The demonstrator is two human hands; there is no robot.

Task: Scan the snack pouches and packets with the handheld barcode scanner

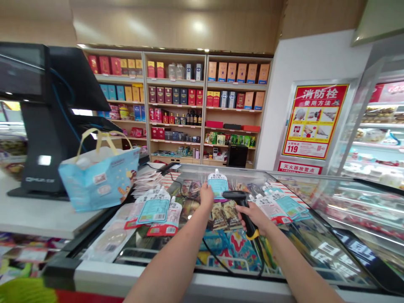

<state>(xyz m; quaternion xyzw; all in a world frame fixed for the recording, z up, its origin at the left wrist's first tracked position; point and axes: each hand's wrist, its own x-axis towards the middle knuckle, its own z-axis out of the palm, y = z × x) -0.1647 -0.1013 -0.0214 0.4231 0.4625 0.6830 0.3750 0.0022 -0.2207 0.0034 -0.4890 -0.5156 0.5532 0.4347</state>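
My left hand (206,196) is closed on a spouted drink pouch (218,185), held upright with its pale blue printed panel facing me. In my right hand (256,216) is a black and yellow barcode scanner (246,210), its head close to the pouch's lower right edge. The scanner's black cable (217,257) loops down over the glass. Left of my hands, more spouted pouches (154,208) lie overlapping on the glass lid. Another group of pouches (274,202) rests to the right of the scanner.
Below me is a glass-topped freezer (139,269) with packaged food inside. A blue carrier bag (101,181) and a black checkout terminal (38,147) stand on the left counter. Stacked papers (147,183) and flat clear packs (109,244) lie nearby. Shelves of boxes (176,97) line the back wall.
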